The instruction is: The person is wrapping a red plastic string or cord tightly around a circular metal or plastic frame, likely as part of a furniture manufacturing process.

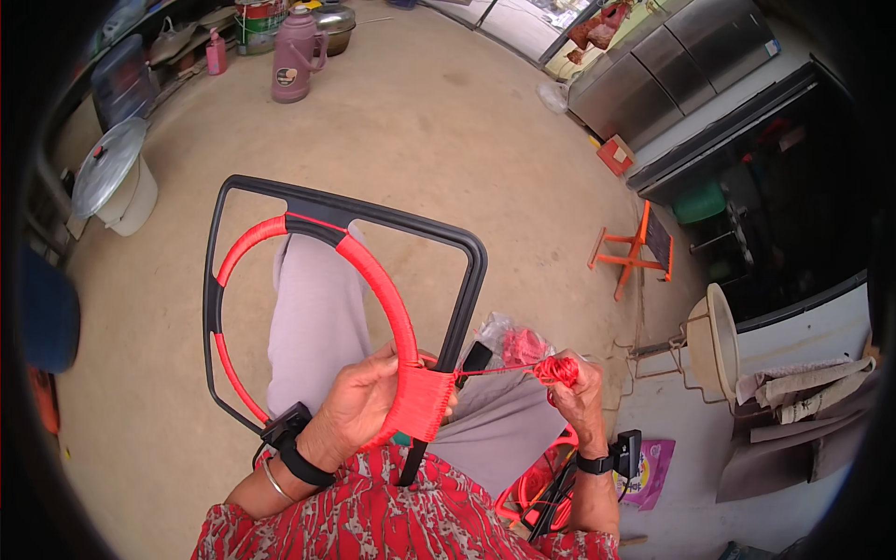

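Note:
A black frame (392,221) with rounded corners rests across my lap, with a ring (383,280) joined inside it. Red cord is wound closely around most of the ring, and short black stretches show at its top and left. My left hand (359,403) grips the ring at its lower right, beside a wide flat band of red wrapping (425,401). Some of its fingers are hidden behind the band. To the right, my right hand (581,397) is closed around a small bundle of red cord (557,371). A taut strand runs from the bundle to the band.
A clear plastic bag with red cord (523,345) lies by my right knee. Red and black frames (541,495) are beside my right hip. An orange folding stool (639,247) stands to the right. A pink thermos (294,61) and a lidded white bucket (131,196) stand at the far left.

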Available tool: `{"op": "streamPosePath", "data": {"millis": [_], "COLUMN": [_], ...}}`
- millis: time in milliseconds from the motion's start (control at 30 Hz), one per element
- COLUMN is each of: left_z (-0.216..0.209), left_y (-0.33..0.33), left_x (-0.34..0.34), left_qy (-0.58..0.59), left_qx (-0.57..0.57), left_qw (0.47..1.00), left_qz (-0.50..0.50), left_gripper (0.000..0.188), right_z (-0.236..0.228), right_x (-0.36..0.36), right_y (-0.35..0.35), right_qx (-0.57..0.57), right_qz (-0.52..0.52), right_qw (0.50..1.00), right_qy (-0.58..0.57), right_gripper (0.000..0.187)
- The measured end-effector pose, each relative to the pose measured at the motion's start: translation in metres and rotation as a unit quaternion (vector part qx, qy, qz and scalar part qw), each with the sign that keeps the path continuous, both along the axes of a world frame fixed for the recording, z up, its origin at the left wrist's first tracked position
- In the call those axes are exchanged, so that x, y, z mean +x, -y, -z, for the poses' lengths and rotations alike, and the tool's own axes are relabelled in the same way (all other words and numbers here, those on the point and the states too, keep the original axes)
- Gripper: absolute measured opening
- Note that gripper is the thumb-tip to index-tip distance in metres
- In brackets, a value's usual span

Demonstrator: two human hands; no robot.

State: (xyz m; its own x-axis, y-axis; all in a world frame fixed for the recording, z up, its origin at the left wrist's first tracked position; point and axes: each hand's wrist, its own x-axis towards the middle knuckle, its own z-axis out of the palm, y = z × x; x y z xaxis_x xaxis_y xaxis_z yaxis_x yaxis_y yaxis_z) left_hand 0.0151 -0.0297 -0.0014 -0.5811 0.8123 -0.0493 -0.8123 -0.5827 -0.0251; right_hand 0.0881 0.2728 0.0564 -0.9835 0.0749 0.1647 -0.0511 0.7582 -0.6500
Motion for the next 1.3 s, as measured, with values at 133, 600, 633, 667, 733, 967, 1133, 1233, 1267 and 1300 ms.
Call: {"op": "streamPosePath", "data": {"millis": [133,600,633,667,733,967,1133,1233,1267,1300], "left_z": [-0.004,-0.005,-0.009,-0.011,-0.011,-0.025,-0.026,-0.030,-0.032,-0.033], "left_y": [0.000,-0.005,-0.003,-0.002,-0.004,-0.006,-0.005,-0.011,-0.019,-0.024], "left_x": [-0.001,-0.002,-0.002,-0.002,-0.002,-0.003,-0.009,-0.011,-0.013,-0.011], "left_qy": [0.017,0.026,0.006,-0.015,-0.069,-0.116,-0.117,-0.128,-0.146,-0.137], "left_qx": [-0.002,-0.037,-0.035,-0.033,-0.061,-0.149,-0.182,-0.192,-0.205,-0.228], "left_qw": [1.000,0.999,0.999,0.999,0.995,0.981,0.976,0.973,0.968,0.963], "left_qz": [0.000,0.014,0.008,0.002,-0.026,-0.043,-0.033,-0.027,-0.023,-0.033], "left_gripper": [0.037,0.029,0.028,0.027,0.027,0.027,0.022,0.020,0.019,0.021], "right_z": [-0.002,-0.003,-0.001,-0.001,-0.002,-0.006,-0.009,0.004,0.010,0.015], "right_x": [0.001,0.007,0.007,0.006,0.004,0.004,-0.010,-0.009,-0.005,0.001], "right_y": [0.002,-0.016,-0.016,-0.016,-0.014,-0.010,-0.004,-0.010,-0.015,-0.018], "right_qx": [0.001,0.074,0.054,0.052,0.043,0.031,0.059,0.001,0.007,-0.010], "right_qz": [-0.004,0.024,0.027,0.029,0.024,0.009,0.003,0.010,0.022,0.030], "right_qw": [1.000,0.996,0.998,0.998,0.998,0.997,0.993,0.999,0.998,0.999], "right_qy": [0.003,-0.038,-0.029,-0.030,-0.044,-0.069,-0.104,-0.044,-0.052,-0.021], "right_gripper": [0.013,0.005,0.004,0.004,0.006,0.007,0.011,0.010,0.010,0.009]}}
